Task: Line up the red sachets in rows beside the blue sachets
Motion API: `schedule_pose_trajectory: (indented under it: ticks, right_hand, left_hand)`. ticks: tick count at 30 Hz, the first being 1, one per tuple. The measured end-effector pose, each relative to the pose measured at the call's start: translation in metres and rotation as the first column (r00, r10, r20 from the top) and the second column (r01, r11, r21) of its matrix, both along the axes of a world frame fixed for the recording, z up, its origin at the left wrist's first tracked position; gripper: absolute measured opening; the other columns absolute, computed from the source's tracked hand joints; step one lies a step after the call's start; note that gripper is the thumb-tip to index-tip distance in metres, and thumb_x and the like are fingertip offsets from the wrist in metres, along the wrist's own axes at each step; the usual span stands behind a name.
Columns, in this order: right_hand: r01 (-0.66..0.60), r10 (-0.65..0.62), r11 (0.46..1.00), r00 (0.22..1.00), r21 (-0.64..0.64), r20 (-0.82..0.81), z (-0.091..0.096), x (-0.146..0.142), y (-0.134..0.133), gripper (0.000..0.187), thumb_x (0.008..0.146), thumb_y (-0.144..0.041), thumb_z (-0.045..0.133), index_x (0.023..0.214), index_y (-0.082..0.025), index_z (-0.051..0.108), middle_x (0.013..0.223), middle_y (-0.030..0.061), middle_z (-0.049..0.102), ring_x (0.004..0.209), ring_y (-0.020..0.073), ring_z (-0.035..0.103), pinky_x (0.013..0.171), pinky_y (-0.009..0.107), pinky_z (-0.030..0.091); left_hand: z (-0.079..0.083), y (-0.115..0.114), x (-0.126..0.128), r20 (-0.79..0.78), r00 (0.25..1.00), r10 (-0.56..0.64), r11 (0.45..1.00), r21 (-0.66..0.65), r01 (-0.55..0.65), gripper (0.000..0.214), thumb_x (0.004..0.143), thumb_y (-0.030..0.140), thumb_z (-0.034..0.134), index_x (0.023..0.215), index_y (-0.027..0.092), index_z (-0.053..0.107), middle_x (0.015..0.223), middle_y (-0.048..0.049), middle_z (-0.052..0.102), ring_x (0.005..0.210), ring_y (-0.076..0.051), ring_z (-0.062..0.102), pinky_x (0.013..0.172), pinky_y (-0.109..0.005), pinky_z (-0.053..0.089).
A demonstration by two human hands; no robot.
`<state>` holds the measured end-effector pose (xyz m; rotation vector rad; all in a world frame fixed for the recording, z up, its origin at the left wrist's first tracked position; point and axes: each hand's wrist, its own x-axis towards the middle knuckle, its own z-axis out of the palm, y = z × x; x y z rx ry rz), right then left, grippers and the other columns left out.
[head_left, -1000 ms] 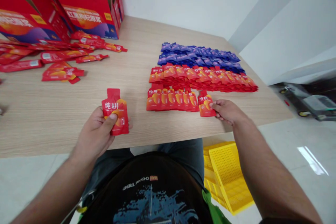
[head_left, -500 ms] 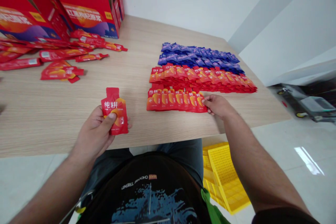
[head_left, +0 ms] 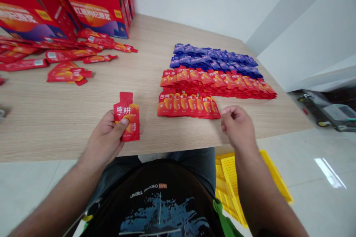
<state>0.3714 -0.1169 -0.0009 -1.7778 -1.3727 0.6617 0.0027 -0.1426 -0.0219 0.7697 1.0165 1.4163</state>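
Note:
My left hand [head_left: 107,135] is closed on a red spouted pouch [head_left: 127,120] with orange fruit print, thumb across its front. The pouch is held upright above the table's front edge; whether more pouches lie behind it is hidden. Just off the right end of a short row of overlapping red pouches [head_left: 183,105], my right hand [head_left: 238,126] has its fingers curled in, with nothing visible in them. Behind that row lies a longer, thicker row of red pouches [head_left: 217,79]. Two rows of blue-purple pouches [head_left: 211,57] lie farther back.
Red printed cartons [head_left: 91,3] stand open at the back left, with a loose heap of red pouches [head_left: 63,55] before them. Yellow plastic crates [head_left: 229,170] are on the floor below the table [head_left: 69,118]. A dark wheeled cart [head_left: 325,109] stands at the right.
My right hand has come off the last pouch of the front row and drawn slightly right, fingers curling. The left hand still holds its pouch, and the view has shifted slightly.

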Motion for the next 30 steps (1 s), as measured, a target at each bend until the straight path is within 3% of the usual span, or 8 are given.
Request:
schedule_pose_trajectory:
  ticks: [3, 5, 8, 11, 14, 20, 26, 30]
  right_hand:
    - [-0.283, 0.205, 0.942, 0.912, -0.182, -0.357, -0.003, -0.059, -0.043, 0.038, 0.090, -0.057, 0.069, 0.106, -0.022, 0.065, 0.068, -0.0036, 0.064, 0.045, 0.0127, 0.053, 0.039, 0.024, 0.038]
    - [-0.403, 0.262, 0.889, 0.838, -0.219, -0.478, -0.007, -0.093, -0.059, 0.039, 0.088, -0.056, 0.072, 0.109, -0.023, 0.066, 0.077, -0.0010, 0.069, 0.049, 0.0130, 0.058, 0.039, 0.023, 0.041]
    - [-0.453, 0.304, 0.868, 0.807, -0.201, -0.506, -0.009, -0.117, -0.064, 0.032, 0.092, -0.053, 0.070, 0.105, -0.024, 0.065, 0.070, -0.0032, 0.066, 0.048, 0.0124, 0.057, 0.040, 0.023, 0.042]
    - [-0.416, 0.307, 0.891, 0.845, -0.179, -0.437, -0.009, -0.115, -0.061, 0.027, 0.094, -0.051, 0.069, 0.097, -0.024, 0.064, 0.058, -0.0067, 0.058, 0.044, 0.0125, 0.053, 0.042, 0.023, 0.041]
    - [-0.392, 0.293, 0.903, 0.862, -0.177, -0.415, -0.011, -0.103, -0.060, 0.031, 0.093, -0.053, 0.071, 0.089, -0.024, 0.062, 0.056, -0.0065, 0.056, 0.043, 0.0122, 0.049, 0.042, 0.024, 0.038]
    - [-0.183, 0.117, 0.977, 0.885, -0.106, -0.450, -0.014, -0.043, -0.045, 0.036, 0.089, -0.057, 0.075, 0.087, -0.023, 0.063, 0.055, -0.0067, 0.052, 0.044, 0.0105, 0.041, 0.043, 0.023, 0.034]
    - [0.150, -0.197, 0.963, 0.959, -0.224, -0.205, 0.015, 0.060, 0.001, 0.032, 0.089, -0.052, 0.074, 0.084, -0.022, 0.061, 0.056, -0.0037, 0.053, 0.042, 0.0105, 0.039, 0.040, 0.023, 0.028]
    - [0.215, -0.224, 0.891, 0.974, -0.401, 0.025, 0.020, 0.091, 0.026, 0.019, 0.098, -0.037, 0.066, 0.087, -0.022, 0.064, 0.046, -0.0062, 0.045, 0.036, 0.0107, 0.033, 0.038, 0.024, 0.023]
  left_hand:
    - [-0.001, -0.005, 0.021, -0.024, 0.998, -0.054, 0.996, -0.067, 0.052, 0.029, 0.087, 0.033, 0.085, 0.107, 0.022, 0.067, 0.086, 0.0008, 0.074, 0.069, -0.013, 0.066, 0.065, -0.022, 0.060]
    - [-0.002, -0.010, 0.042, -0.079, 0.985, -0.154, 0.983, -0.111, 0.145, 0.023, 0.094, 0.035, 0.076, 0.110, 0.022, 0.065, 0.092, -0.0006, 0.075, 0.073, -0.015, 0.067, 0.068, -0.026, 0.060]
    - [-0.003, -0.017, 0.069, -0.229, 0.920, -0.318, 0.948, -0.104, 0.301, 0.020, 0.097, 0.038, 0.068, 0.109, 0.022, 0.063, 0.095, -0.0024, 0.074, 0.079, -0.018, 0.067, 0.072, -0.031, 0.059]
    - [0.000, -0.019, 0.083, -0.412, 0.833, -0.369, 0.923, -0.058, 0.380, 0.018, 0.098, 0.038, 0.064, 0.105, 0.022, 0.064, 0.098, -0.0046, 0.074, 0.088, -0.022, 0.069, 0.080, -0.036, 0.058]
    - [0.002, -0.018, 0.084, -0.518, 0.771, -0.370, 0.910, -0.035, 0.413, 0.018, 0.099, 0.040, 0.061, 0.101, 0.022, 0.065, 0.096, -0.0051, 0.074, 0.087, -0.022, 0.068, 0.082, -0.038, 0.057]
    - [0.011, -0.015, 0.061, -0.424, 0.786, -0.451, 0.885, -0.098, 0.455, 0.023, 0.097, 0.044, 0.062, 0.087, 0.024, 0.061, 0.070, 0.0007, 0.068, 0.062, -0.019, 0.066, 0.063, -0.034, 0.057]
    - [0.006, -0.006, -0.002, -0.741, 0.665, -0.094, 0.980, 0.049, 0.193, 0.020, 0.096, 0.043, 0.070, 0.091, 0.024, 0.072, 0.071, -0.0002, 0.074, 0.070, -0.021, 0.069, 0.071, -0.034, 0.054]
    - [-0.010, -0.004, -0.026, -0.564, 0.826, 0.009, 0.999, 0.041, 0.017, 0.016, 0.100, 0.038, 0.068, 0.096, 0.022, 0.068, 0.073, 0.0013, 0.074, 0.071, -0.019, 0.068, 0.074, -0.034, 0.056]
